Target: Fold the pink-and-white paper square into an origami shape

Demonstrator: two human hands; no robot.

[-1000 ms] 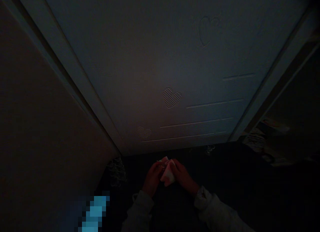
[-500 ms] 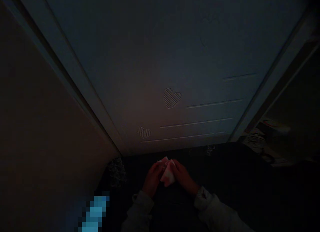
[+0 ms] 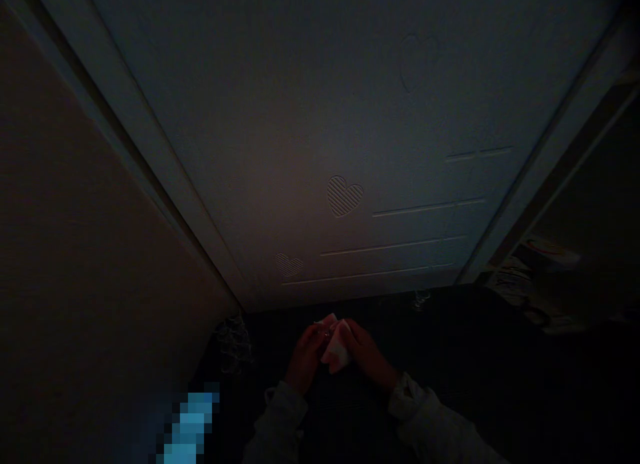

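A pale door panel [image 3: 320, 117] fills the upper view, embossed with a striped heart [image 3: 344, 195], a smaller heart [image 3: 289, 264] and thin horizontal grooves [image 3: 395, 245]. A beige wall [image 3: 75, 284] stands at left. Crinkled clear wrapping [image 3: 233, 344] lies on the dark floor [image 3: 475, 357]; dim papers [image 3: 535, 277] lie at right.

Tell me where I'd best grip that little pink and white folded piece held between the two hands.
Probably its lower corner. The pink and white folded piece is pinched at its sides by the left hand and right hand, and only that lower part shows bare between them. Come from the near side, up between the hands. The dim light hides its exact shape.
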